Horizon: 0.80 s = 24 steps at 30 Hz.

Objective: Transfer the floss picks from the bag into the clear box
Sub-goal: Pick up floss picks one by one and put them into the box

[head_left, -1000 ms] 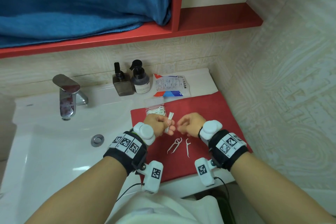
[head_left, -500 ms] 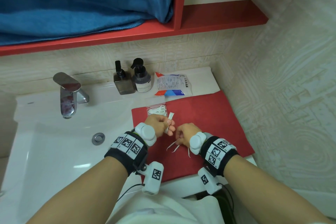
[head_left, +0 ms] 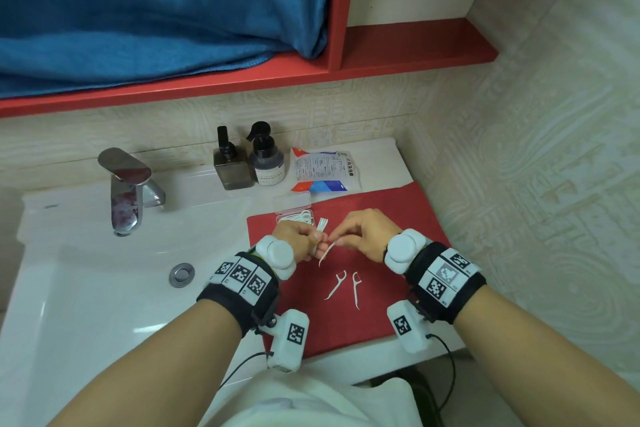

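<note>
Two hands meet above the flat red mat (head_left: 388, 319) in the head view, fingertips almost touching. The left hand (head_left: 297, 240) is curled round a small bundle of white plastic floss picks (head_left: 322, 225), whose ends stick up past its knuckles. The right hand (head_left: 363, 236) pinches a single white floss pick (head_left: 327, 253) between thumb and forefinger; this pick slants down toward the mat, and its upper end sits right at the left hand's fingers. Whether the left fingers also touch it cannot be told.

Nearer the person, two more loose white floss picks (head_left: 346, 286) lie side by side on the mat, apart from both hands.

Just behind the left hand, the small clear plastic box (head_left: 294, 210) lies at the mat's far left corner, with white picks visible inside. Beyond it the printed white floss-pick bag (head_left: 323, 170) lies flat on the white basin counter (head_left: 384, 166), next to a square brown pump bottle (head_left: 231, 165) and a round dark spray bottle (head_left: 267, 159). A chrome tap (head_left: 126, 189) stands to the left.
</note>
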Available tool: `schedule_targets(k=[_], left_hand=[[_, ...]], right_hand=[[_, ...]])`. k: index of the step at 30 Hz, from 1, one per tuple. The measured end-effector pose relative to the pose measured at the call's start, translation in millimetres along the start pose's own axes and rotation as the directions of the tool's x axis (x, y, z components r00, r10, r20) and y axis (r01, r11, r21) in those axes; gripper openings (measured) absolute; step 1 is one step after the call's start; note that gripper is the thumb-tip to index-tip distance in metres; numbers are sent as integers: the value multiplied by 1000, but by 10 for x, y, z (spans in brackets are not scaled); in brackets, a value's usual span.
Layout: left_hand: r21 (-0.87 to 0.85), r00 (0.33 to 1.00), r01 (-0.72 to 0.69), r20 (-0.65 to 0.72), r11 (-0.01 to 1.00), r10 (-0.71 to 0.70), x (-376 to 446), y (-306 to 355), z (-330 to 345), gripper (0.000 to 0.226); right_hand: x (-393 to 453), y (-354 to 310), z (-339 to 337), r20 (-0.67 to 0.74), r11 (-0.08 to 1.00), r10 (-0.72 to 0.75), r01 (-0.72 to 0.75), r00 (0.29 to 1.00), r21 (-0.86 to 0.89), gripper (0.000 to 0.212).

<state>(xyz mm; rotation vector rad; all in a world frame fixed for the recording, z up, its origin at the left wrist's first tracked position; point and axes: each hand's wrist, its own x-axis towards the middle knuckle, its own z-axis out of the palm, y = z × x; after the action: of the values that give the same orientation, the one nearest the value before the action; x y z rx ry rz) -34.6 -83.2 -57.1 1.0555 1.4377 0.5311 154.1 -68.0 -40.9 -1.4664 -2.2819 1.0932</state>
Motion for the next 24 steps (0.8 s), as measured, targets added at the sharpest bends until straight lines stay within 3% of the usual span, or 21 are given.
schedule_targets(k=[6, 14, 19, 24], left_hand=[[-17, 990, -3, 142, 1000, 5, -52, 60, -20, 20], [-100, 965, 20, 263, 995, 7, -112, 72, 2, 21], [-236, 958, 74, 286, 969, -3, -104, 101, 8, 17], [-194, 976, 45, 217, 980, -1, -88, 111, -7, 16]], right_hand=[[2, -41, 41, -186, 994, 33, -12, 982, 111, 9], [-16, -33, 16, -281, 999, -30, 37, 959, 22, 9], [-25, -54, 1, -294, 996, 30, -4, 955, 88, 12], [-13, -73, 2, -310, 993, 85, -56, 947, 101, 16]])
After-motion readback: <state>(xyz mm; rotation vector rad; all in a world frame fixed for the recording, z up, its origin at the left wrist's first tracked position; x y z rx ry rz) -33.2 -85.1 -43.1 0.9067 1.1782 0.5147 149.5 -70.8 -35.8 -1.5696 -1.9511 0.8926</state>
